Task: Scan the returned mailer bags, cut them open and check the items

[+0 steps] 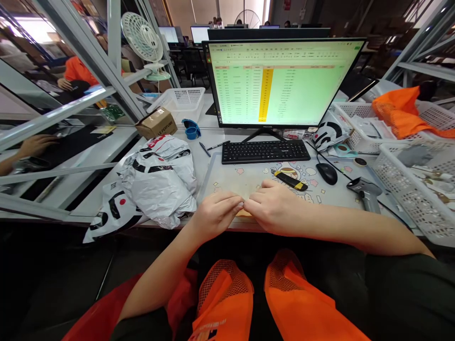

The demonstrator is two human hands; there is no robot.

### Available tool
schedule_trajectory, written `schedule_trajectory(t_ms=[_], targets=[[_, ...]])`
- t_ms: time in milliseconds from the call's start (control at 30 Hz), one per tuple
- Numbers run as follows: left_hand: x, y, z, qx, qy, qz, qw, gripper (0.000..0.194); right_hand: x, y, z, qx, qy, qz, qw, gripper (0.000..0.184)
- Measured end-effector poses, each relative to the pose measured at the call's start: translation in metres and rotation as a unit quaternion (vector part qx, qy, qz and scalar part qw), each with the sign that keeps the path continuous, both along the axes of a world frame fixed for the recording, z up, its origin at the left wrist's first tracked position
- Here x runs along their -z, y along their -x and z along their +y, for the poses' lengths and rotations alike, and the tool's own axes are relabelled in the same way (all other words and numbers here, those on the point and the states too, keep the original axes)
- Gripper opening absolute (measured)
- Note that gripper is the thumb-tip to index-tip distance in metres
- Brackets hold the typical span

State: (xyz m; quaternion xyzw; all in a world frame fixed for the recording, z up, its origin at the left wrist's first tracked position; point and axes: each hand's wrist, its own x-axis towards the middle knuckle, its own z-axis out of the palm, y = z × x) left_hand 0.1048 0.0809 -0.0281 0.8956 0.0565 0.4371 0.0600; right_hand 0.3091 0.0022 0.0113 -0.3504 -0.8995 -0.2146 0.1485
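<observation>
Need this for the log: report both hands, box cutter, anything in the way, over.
Left hand, right hand meet at fingertips; anything pinched unclear. Box cutter on desk mat beyond right hand. White mailers left of hands, clear of cutter.

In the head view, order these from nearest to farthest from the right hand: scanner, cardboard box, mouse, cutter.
1. Cutter, just beyond the right hand
2. Mouse, to the right
3. Scanner, farther right
4. Cardboard box, far left

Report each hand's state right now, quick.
Left hand: closed, fingertips together; whether it pinches something, can't tell.
Right hand: curled closed; any small item inside, can't tell.
</observation>
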Motion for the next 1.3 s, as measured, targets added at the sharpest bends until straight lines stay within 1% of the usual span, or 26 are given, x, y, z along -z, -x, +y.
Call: schedule_trajectory(t_ms=[67,167,267,367,533,733,833,933,1000,1167,1300], targets=[[0.0000,0.0011,0.0016,0.021,0.006,-0.001,1.000,0.008,-0.0005,0.0004,-0.0016,0.005,0.009,0.004,1.000,0.022],[-0.0003,0.0023,0.0021,0.030,0.023,0.007,0.999,0.010,-0.0012,-0.0003,-0.0021,0.015,0.022,0.005,1.000,0.024],[-0.0004,0.0016,0.0013,0.030,0.029,0.002,0.999,0.011,0.0004,-0.0011,-0.0002,0.012,0.013,0.008,1.000,0.021],[0.0001,-0.0004,0.0001,0.024,0.026,-0.010,0.999,0.012,0.0032,-0.0015,0.0024,0.006,0.003,0.007,1.000,0.022],[0.0031,-0.0028,-0.0024,0.009,0.024,-0.023,0.999,0.010,0.0065,-0.0024,0.0058,0.002,0.008,-0.008,1.000,0.021],[0.0032,-0.0034,-0.0037,0.013,0.043,-0.006,0.999,0.011,0.0067,-0.0035,0.0068,-0.006,0.015,-0.017,1.000,0.021],[0.0010,-0.0031,-0.0030,0.018,0.060,-0.001,0.998,0.013,0.0060,-0.0041,0.0072,-0.003,0.032,-0.020,0.999,0.020],[-0.0001,-0.0020,-0.0023,0.028,0.070,0.021,0.997,0.014,0.0056,-0.0041,0.0068,-0.004,0.070,-0.028,0.997,0.016],[0.0003,-0.0013,-0.0022,0.035,0.067,0.027,0.997,0.013,0.0056,-0.0035,0.0060,-0.006,0.082,-0.031,0.996,0.016],[0.0018,0.0006,-0.0031,0.047,0.040,0.001,0.998,0.010,0.0032,-0.0028,0.0044,-0.019,0.073,0.009,0.997,0.026],[0.0024,0.0012,-0.0029,0.039,0.024,-0.009,0.999,0.009,-0.0025,-0.0047,0.0031,-0.019,0.087,0.017,0.996,0.025]])
